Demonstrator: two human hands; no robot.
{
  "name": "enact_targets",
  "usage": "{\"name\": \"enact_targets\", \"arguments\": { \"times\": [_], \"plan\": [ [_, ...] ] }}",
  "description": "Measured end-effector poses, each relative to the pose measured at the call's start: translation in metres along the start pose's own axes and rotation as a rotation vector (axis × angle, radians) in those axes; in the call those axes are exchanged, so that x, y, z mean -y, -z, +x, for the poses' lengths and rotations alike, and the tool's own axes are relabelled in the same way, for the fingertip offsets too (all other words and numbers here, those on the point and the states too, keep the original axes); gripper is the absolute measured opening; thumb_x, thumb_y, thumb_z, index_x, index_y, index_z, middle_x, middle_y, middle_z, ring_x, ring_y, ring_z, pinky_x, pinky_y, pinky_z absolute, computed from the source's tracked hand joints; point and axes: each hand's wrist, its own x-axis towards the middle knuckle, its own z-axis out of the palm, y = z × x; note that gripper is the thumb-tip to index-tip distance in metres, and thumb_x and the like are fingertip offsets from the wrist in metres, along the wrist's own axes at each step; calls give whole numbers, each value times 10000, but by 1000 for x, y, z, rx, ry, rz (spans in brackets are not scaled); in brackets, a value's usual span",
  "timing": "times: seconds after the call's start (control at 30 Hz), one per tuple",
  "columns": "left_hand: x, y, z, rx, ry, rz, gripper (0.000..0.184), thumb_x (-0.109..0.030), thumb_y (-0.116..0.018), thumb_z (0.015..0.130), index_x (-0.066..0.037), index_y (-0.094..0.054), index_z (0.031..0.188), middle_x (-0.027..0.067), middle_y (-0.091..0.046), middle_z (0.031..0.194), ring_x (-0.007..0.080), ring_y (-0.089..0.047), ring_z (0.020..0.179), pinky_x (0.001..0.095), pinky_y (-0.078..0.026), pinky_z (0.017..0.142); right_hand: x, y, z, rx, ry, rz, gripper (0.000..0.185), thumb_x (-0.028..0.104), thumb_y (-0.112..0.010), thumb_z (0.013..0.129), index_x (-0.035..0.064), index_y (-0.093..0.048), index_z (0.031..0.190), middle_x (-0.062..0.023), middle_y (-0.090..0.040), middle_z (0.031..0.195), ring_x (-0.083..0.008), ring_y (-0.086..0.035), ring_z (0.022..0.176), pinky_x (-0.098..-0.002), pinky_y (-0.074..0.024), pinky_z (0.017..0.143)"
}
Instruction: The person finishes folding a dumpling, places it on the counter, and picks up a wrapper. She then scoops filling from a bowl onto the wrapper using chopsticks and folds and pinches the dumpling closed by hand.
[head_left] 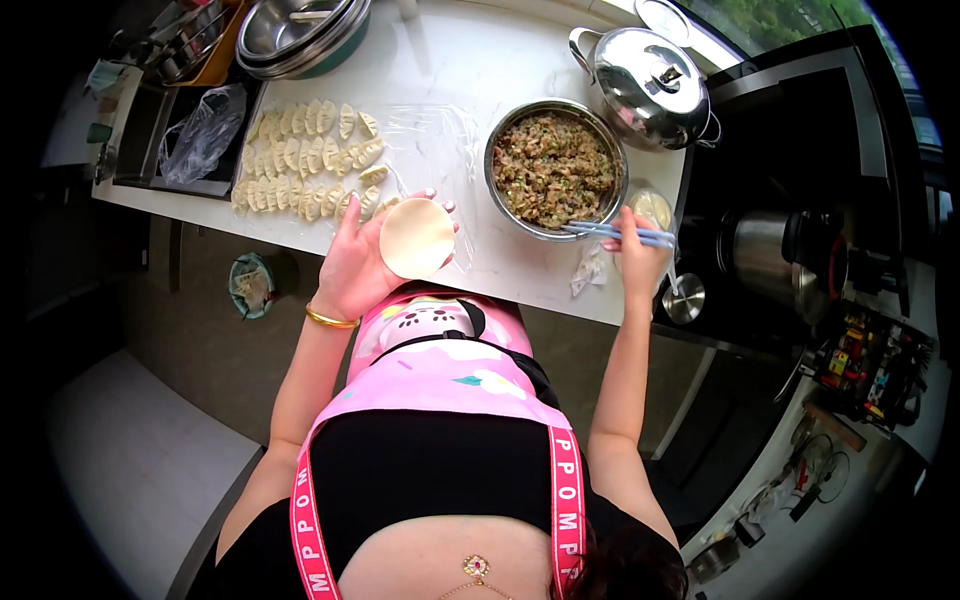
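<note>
On the palm of my left hand [352, 262] lies a round, pale dumpling wrapper [417, 239], the fingers spread beneath and around it. My right hand [640, 262] is closed around a pair of blue-grey chopsticks [650, 237]. Their tips reach the near rim of a steel bowl [490, 185], at the edge of the minced filling [555, 170] flecked with green. Beyond my left hand, rows of folded dumplings [300, 155] sit on the counter, a few partly hidden by my fingers.
A lidded steel pot [645, 85] stands behind the bowl on the white counter [440, 60]. A small bowl [652, 208] is beside my right hand. Stacked basins [300, 40] are at the back left, near a sink holding a plastic bag [203, 135]. The stove is at right.
</note>
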Motion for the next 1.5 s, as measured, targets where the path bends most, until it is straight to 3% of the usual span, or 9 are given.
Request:
{"name": "enact_targets", "arguments": {
  "times": [0.23,0.47,0.6,0.67,0.77,1.0,1.07,1.2,1.5],
  "plan": [
    [5,1,-3,-18,-16,-27,796,-599,-203,991,25,-221,1485,250,-275,1514,394,-346,1367,555,-300,1119,-8,-25,29,-23,-26,303,336,223,-601,965,-72,-630,805,-126,-655,688,-169,-652,518,-228,-539,475],
    [5,-4,-7,-65,-52,-29,807,-607,-161,990,31,-233,1480,234,-306,1499,389,-340,1372,557,-299,1119,15,-13,28,-61,84,106,321,216,-609,961,-64,-638,806,-107,-649,671,-151,-643,510,-228,-505,451],
    [7,-7,-6,-70,-58,1,819,-618,-140,986,28,-241,1479,219,-348,1478,373,-349,1370,552,-294,1124,16,-43,-7,199,115,238,228,165,-653,928,-43,-677,837,-96,-667,692,-142,-643,546,-229,-496,487],
    [7,-6,-5,-48,-54,-24,807,-607,-168,990,30,-230,1482,231,-303,1501,390,-334,1376,557,-297,1119,-1,-52,-13,330,334,-46,161,114,-667,902,-32,-697,840,-98,-668,692,-148,-637,539,-234,-486,488],
    [7,-6,-4,-32,-50,-42,798,-596,-193,993,32,-217,1486,243,-257,1525,406,-318,1383,560,-298,1116,-13,-41,-9,237,457,-202,119,74,-671,882,-29,-704,831,-94,-664,689,-138,-628,529,-231,-473,483],
    [8,-2,-8,-58,-72,-50,801,-597,-191,993,34,-211,1486,245,-252,1527,406,-308,1388,560,-289,1121,3,-3,-6,69,188,-32,119,74,-677,878,-25,-699,816,-88,-663,698,-119,-624,528,-224,-472,478],
    [8,-2,-8,-48,-72,-46,800,-595,-191,993,36,-212,1485,246,-253,1526,406,-305,1389,560,-287,1122,5,-21,-14,294,96,42,118,74,-680,876,-22,-694,809,-84,-659,688,-120,-621,531,-235,-463,485],
    [8,-4,-7,-39,-65,-48,798,-590,-193,995,42,-214,1482,248,-259,1522,409,-302,1390,563,-286,1122,-11,-36,-2,215,396,-148,107,80,-700,863,-18,-690,820,-82,-653,685,-121,-611,540,-267,-434,504],
    [9,-2,-7,-41,-74,-56,797,-589,-221,993,45,-229,1476,249,-274,1514,411,-321,1379,568,-288,1119,-28,-7,0,62,103,134,235,130,-641,934,-78,-645,825,-106,-656,700,-141,-641,534,-230,-504,483]
  ]
}}
